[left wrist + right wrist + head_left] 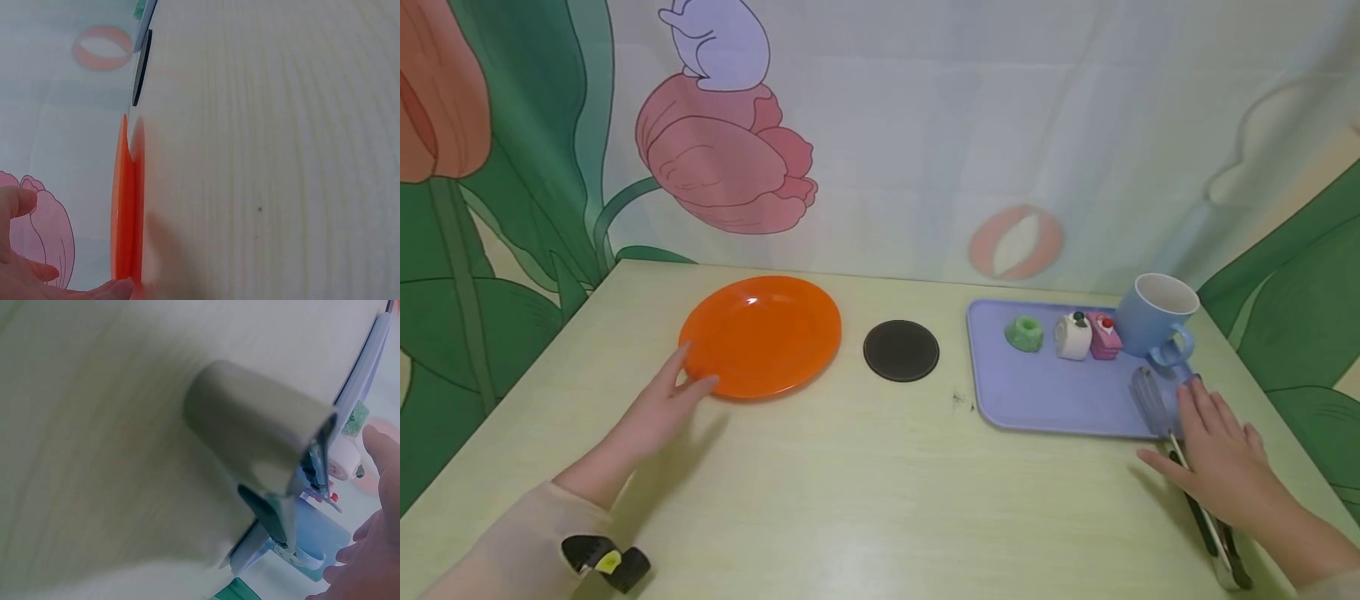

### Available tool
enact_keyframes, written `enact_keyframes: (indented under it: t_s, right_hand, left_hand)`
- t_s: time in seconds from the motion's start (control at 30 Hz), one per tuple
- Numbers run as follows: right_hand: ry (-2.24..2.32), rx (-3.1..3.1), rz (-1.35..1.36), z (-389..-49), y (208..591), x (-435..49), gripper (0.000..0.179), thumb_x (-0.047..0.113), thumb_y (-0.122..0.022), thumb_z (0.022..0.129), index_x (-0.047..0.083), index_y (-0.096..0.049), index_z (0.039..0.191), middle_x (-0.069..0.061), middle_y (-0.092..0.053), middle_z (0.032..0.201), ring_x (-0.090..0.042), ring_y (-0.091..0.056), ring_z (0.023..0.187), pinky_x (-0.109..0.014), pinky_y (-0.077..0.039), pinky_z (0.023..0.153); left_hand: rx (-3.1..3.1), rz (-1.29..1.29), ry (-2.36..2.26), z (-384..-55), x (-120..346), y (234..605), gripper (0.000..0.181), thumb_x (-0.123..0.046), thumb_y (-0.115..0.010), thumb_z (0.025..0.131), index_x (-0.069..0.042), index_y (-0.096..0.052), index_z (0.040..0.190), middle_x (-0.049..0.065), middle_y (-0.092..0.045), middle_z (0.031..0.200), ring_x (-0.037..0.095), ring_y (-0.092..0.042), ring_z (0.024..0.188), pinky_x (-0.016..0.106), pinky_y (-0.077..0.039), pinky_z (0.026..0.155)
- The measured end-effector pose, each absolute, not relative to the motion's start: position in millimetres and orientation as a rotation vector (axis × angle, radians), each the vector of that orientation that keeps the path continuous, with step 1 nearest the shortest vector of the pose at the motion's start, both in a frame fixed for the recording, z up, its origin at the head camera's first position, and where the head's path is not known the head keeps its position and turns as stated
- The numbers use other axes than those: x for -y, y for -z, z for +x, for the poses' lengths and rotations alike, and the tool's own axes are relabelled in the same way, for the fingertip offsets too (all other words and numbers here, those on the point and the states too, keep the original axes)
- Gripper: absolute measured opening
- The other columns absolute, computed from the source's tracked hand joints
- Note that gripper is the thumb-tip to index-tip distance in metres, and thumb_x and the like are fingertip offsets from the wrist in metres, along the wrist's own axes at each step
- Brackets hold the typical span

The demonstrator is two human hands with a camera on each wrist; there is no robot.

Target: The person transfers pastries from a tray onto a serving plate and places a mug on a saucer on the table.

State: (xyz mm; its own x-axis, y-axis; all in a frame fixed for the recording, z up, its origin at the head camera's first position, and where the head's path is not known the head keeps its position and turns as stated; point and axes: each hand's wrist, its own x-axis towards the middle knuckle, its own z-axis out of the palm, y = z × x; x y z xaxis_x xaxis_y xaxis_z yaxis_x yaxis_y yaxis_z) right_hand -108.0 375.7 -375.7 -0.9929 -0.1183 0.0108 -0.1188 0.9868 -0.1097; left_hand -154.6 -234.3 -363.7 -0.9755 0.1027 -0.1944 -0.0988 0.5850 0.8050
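An orange plate [767, 333] lies on the left of the table. At its left front rim is my left hand [658, 412], thumb and a finger spread at the edge and not closed round it. The left wrist view shows the thumb right by the plate's edge. On the right, my right hand [1225, 458] hovers with straight fingers above the metal tongs [1197, 492]. Their head lies over the front of a lavender tray [1060, 400], and the right wrist view shows their folded metal end [256, 425] close up. Nothing is in the right hand.
A round black coaster [901, 351] lies between plate and tray. The tray holds a green ring-shaped cake [1026, 333], a white roll cake [1073, 337], a pink cake slice [1105, 337] and a blue mug [1150, 317]. A printed curtain [895, 150] hangs behind the table.
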Motion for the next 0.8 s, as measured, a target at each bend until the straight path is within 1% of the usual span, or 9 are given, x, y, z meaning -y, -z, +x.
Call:
enact_keyframes:
  t_s: [0.07, 0.13, 0.23, 0.33, 0.43, 0.53, 0.63, 0.73, 0.8]
  right_hand:
    - [-0.174, 3.133, 0.182, -107.1, 376.3, -377.0, 0.101, 0.055, -0.052, 0.089, -0.011, 0.002, 0.143, -0.036, 0.004, 0.146, -0.053, 0.004, 0.132, -0.077, -0.009, 0.088]
    - [-0.172, 3.129, 0.179, -106.0, 377.4, -378.3, 0.102, 0.056, -0.052, 0.088, -0.011, 0.002, 0.143, -0.036, 0.004, 0.146, -0.054, 0.003, 0.132, -0.077, -0.01, 0.088]
    - [-0.174, 3.123, 0.183, -105.1, 379.0, -380.2, 0.102, 0.056, -0.052, 0.088, -0.011, 0.002, 0.143, -0.036, 0.004, 0.146, -0.054, 0.003, 0.132, -0.077, -0.012, 0.087]
    - [-0.18, 3.107, 0.187, -103.8, 380.4, -381.2, 0.101, 0.055, -0.053, 0.088, -0.012, 0.0, 0.143, -0.036, 0.002, 0.146, -0.054, 0.001, 0.132, -0.077, -0.014, 0.086]
    - [-0.199, 3.102, 0.186, -102.0, 381.2, -382.2, 0.101, 0.053, -0.054, 0.088, -0.013, 0.0, 0.142, -0.037, 0.003, 0.145, -0.054, 0.002, 0.131, -0.077, -0.014, 0.086]
    - [-0.211, 3.115, 0.169, -100.9, 382.4, -383.6, 0.101, 0.053, -0.053, 0.089, -0.014, 0.001, 0.141, -0.039, 0.004, 0.144, -0.056, 0.002, 0.13, -0.077, -0.014, 0.087]
    - [-0.214, 3.13, 0.152, -100.3, 384.3, -385.9, 0.101, 0.053, -0.053, 0.089, -0.016, 0.001, 0.14, -0.04, 0.005, 0.143, -0.057, 0.002, 0.13, -0.076, -0.014, 0.088]
    - [-0.214, 3.134, 0.153, -99.9, 386.3, -388.0, 0.103, 0.053, -0.054, 0.089, -0.018, 0.001, 0.139, -0.042, 0.003, 0.142, -0.058, 0.0, 0.129, -0.076, -0.015, 0.088]
    - [-0.216, 3.136, 0.16, -99.5, 387.5, -389.4, 0.104, 0.053, -0.054, 0.088, -0.019, 0.002, 0.139, -0.042, 0.003, 0.141, -0.058, -0.002, 0.128, -0.076, -0.017, 0.088]
  left_hand:
    - [-2.57, -0.014, -1.376, -155.3, 235.4, 365.5, 0.09, -0.058, -0.041, 0.092, -0.009, 0.01, 0.148, 0.02, 0.004, 0.153, 0.046, -0.014, 0.135, 0.064, -0.019, 0.102]
    - [-2.528, -0.063, -1.426, -156.6, 236.2, 368.1, 0.088, -0.055, -0.04, 0.094, -0.01, 0.013, 0.148, 0.022, 0.006, 0.153, 0.046, -0.018, 0.134, 0.061, -0.024, 0.102]
    - [-2.413, -0.158, -1.568, -159.7, 238.0, 373.2, 0.085, -0.046, -0.041, 0.096, -0.012, 0.02, 0.145, 0.026, 0.01, 0.151, 0.044, -0.027, 0.132, 0.052, -0.033, 0.1]
    - [-2.271, -0.273, -1.705, -162.6, 240.3, 376.8, 0.084, -0.04, -0.04, 0.097, -0.014, 0.026, 0.143, 0.027, 0.006, 0.151, 0.039, -0.027, 0.134, 0.044, -0.036, 0.099]
    - [-2.156, -0.358, -1.808, -164.7, 243.1, 378.1, 0.082, -0.038, -0.038, 0.098, -0.016, 0.026, 0.143, 0.024, -0.002, 0.152, 0.035, -0.025, 0.135, 0.04, -0.036, 0.098]
    - [-2.093, -0.405, -1.86, -165.9, 246.3, 378.5, 0.079, -0.037, -0.036, 0.099, -0.015, 0.025, 0.144, 0.022, -0.006, 0.153, 0.033, -0.026, 0.136, 0.036, -0.038, 0.097]
    - [-2.049, -0.408, -1.909, -167.1, 249.5, 380.4, 0.075, -0.035, -0.034, 0.1, -0.011, 0.021, 0.145, 0.023, -0.01, 0.152, 0.033, -0.028, 0.135, 0.033, -0.042, 0.094]
    - [-2.01, -0.409, -1.944, -169.0, 252.0, 383.1, 0.069, -0.034, -0.032, 0.1, -0.006, 0.01, 0.147, 0.023, -0.018, 0.15, 0.031, -0.036, 0.13, 0.03, -0.045, 0.091]
    - [-1.98, -0.412, -1.958, -170.8, 253.5, 385.6, 0.064, -0.033, -0.032, 0.101, -0.004, 0.0, 0.148, 0.023, -0.022, 0.149, 0.025, -0.045, 0.124, 0.029, -0.046, 0.09]
